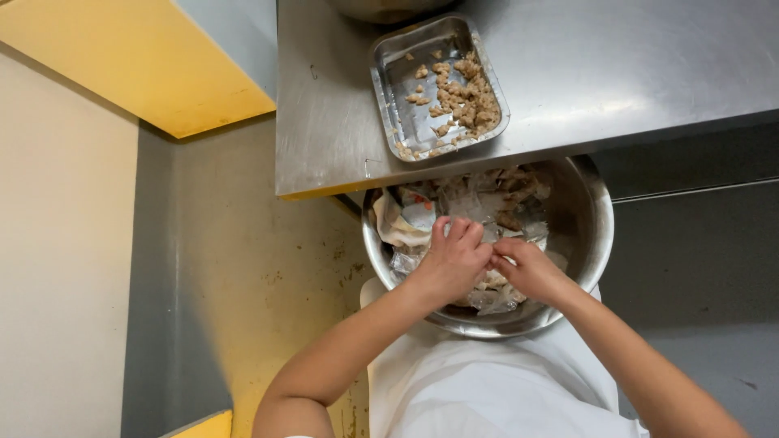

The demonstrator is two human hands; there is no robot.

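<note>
Two hands in the head view, both down inside a steel bowl (588, 235) that sits in my lap under the counter edge, probably held low so scraps drop straight in. Left hand (454, 259) is curled, fingers bent together, pinching at something small where it meets the right hand (527, 272); right hand is likewise mostly closed, fingertips touching the left's. I cannot tell exactly what piece they grip, it is hidden between the fingers. Under them lies a heap of crumpled clear wrappers (479, 203) with some brownish bits. Just beyond the bowl, on the steel counter (633, 73), sits a rectangular metal tray (398, 81) with brown meat-like chunks (466, 93) bunched on its right side, close by for easy reach. White apron (487, 389) below.
</note>
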